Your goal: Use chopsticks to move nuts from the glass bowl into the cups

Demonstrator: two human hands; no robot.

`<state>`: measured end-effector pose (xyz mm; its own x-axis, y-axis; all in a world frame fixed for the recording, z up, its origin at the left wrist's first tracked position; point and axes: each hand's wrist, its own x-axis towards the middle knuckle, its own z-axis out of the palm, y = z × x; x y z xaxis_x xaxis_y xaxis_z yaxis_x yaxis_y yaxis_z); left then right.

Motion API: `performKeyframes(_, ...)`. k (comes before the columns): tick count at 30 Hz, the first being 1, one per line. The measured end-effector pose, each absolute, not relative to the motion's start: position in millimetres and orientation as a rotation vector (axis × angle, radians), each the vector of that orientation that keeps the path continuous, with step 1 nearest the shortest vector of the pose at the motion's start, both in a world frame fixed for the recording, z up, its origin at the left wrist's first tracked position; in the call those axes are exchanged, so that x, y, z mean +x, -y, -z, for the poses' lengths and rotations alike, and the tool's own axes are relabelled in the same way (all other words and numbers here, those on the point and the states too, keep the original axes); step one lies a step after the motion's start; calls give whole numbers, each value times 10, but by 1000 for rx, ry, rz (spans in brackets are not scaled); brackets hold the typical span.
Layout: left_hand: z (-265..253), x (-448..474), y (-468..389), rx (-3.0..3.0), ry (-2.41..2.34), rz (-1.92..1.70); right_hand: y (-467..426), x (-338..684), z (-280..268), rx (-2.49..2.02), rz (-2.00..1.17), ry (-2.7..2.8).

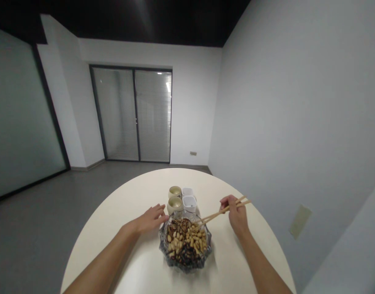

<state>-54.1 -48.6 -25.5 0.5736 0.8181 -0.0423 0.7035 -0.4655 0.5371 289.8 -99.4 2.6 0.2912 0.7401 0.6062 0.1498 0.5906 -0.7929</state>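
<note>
The round tabletop (150,188) carries all items; its near edge lies outside the view. The glass bowl (187,268), with a scalloped rim, stands upright about midway between the left and right edges. The left hand (150,218) is at the far left side of the bowl, fingers spread apart and unclamped, thumb at the rim. The right hand (236,212) is toward the right edge, clamped on the chopsticks (216,214). These slope down across the far right side of the rim, tips at the bowl's contents; whether the tips grip a piece cannot be told. Between the bowl and the far edge stand two greenish cups, a near one (175,203) and a far one (175,190). Just to their right stand two white tubs, likewise near (190,203) and far (187,191). The bowl contains four groups: brown nuts (181,224) far, peanuts (200,239) right, pale nuts (175,243) left, dark seeds (187,255) near.
</note>
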Motion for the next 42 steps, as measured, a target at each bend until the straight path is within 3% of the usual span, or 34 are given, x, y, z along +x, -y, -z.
performKeyframes(42, 247, -534, 485, 2325, -1224, -259, 941, 2859, -20, -901, -533, 1304)
